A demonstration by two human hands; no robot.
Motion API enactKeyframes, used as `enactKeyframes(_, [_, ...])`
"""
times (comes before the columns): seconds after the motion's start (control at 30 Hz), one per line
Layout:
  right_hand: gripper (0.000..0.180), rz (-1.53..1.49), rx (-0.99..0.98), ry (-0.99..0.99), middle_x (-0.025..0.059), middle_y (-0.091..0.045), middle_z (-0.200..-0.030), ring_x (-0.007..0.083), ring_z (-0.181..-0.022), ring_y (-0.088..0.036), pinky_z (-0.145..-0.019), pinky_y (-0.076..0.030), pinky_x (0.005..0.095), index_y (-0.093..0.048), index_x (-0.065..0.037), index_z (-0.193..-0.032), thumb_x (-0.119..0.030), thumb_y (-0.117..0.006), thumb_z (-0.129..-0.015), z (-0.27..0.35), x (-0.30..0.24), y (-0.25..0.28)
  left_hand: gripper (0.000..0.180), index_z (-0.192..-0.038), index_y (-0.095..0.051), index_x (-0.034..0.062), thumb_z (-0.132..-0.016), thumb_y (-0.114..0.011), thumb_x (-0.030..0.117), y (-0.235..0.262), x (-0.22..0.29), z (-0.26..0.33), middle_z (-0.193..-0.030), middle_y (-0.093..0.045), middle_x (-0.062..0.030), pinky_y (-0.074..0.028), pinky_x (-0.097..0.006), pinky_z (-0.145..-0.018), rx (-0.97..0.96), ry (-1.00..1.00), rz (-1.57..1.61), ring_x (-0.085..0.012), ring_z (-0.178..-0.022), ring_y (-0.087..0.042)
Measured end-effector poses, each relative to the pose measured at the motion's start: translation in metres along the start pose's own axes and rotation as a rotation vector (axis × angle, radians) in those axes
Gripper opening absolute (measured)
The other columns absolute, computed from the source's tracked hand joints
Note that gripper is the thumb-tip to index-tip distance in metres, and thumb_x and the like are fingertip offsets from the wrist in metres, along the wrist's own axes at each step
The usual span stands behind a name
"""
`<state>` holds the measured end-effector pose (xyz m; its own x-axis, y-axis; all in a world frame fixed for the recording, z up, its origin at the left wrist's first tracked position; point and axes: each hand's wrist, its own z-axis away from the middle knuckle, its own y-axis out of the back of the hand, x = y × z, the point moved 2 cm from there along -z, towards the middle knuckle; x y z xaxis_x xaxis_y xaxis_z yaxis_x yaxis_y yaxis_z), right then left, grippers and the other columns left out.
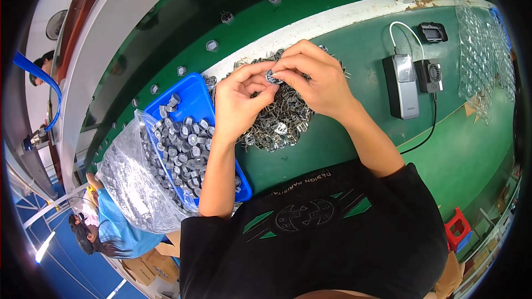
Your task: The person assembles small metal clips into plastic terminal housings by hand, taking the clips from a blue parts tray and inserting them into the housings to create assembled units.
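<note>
My left hand (239,98) and my right hand (317,76) meet over the work table, closed at the fingertips around one small round grey part (271,77). The right thumb and index finger pinch it, while the left fingertips and thumb press it from the other side. Its finer details are partly hidden by the fingers. Below the hands lies a heap of small metal parts with thin pins (280,122). Left of my left forearm, a blue tray (195,91) contains many grey plastic caps (191,147), some of them inside a clear plastic bag (136,171).
Beyond a pale rail runs a green belt (249,14) carrying spaced small parts. To the right are a black-and-grey power bank (407,97), a small cabled device (430,75), a black frame (433,32) and bubble wrap (476,50). Another person in blue (124,221) is at lower left.
</note>
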<state>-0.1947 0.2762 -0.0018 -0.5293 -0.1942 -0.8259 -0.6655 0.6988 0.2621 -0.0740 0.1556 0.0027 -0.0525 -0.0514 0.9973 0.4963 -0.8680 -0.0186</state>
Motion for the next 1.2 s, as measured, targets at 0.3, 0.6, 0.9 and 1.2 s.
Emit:
enactKeyframes(0.3, [0.013,0.031,-0.004,-0.023,0.0057,-0.062,-0.089,0.0209,-0.075,-0.063,-0.065,-0.051,0.0314,-0.071,-0.005,-0.097,-0.006,-0.069,-0.084,0.004,-0.003,-0.003,0.038,-0.115,-0.066,-0.0055,-0.078,-0.07,-0.012,-0.003,0.002,0.004,-0.098,-0.063,-0.0063,-0.054,-0.02,-0.075,0.042,0.021,0.018,-0.0085,-0.084,-0.063])
enactKeyframes(0.6, [0.023,0.254,0.014,-0.078,0.009,-0.065,-0.097,0.0286,-0.084,-0.064,-0.074,-0.052,0.037,-0.07,-0.004,-0.105,0.001,-0.061,-0.085,-0.011,0.035,0.04,0.024,-0.107,-0.071,-0.0052,-0.084,-0.069,-0.001,0.075,0.008,-0.038,-0.092,-0.072,-0.0105,-0.053,-0.026,-0.076,0.336,0.03,-0.263,-0.0139,-0.08,-0.068])
enactKeyframes(0.9, [0.02,0.497,-0.106,-0.207,0.0076,-0.064,-0.101,0.0296,-0.099,-0.06,-0.087,-0.051,0.0415,-0.073,-0.008,-0.104,-0.012,-0.058,-0.092,-0.006,0.058,0.027,0.02,-0.101,-0.076,0.0071,-0.084,-0.07,0.015,0.173,-0.051,-0.108,-0.09,-0.074,-0.0136,-0.053,-0.032,-0.077,0.51,0.083,-0.841,-0.0206,-0.08,-0.071])
enactKeyframes(1.2, [0.015,0.614,-0.077,-0.153,0.0065,-0.063,-0.094,0.0287,-0.092,-0.059,-0.082,-0.049,0.0388,-0.071,-0.005,-0.094,-0.013,-0.069,-0.082,-0.004,0.061,0.027,0.041,-0.115,-0.07,0.0075,-0.075,-0.069,0.012,0.096,-0.02,-0.1,-0.106,-0.064,-0.0188,-0.049,-0.04,-0.092,0.19,-0.269,-1.137,-0.0337,-0.1,-0.062])
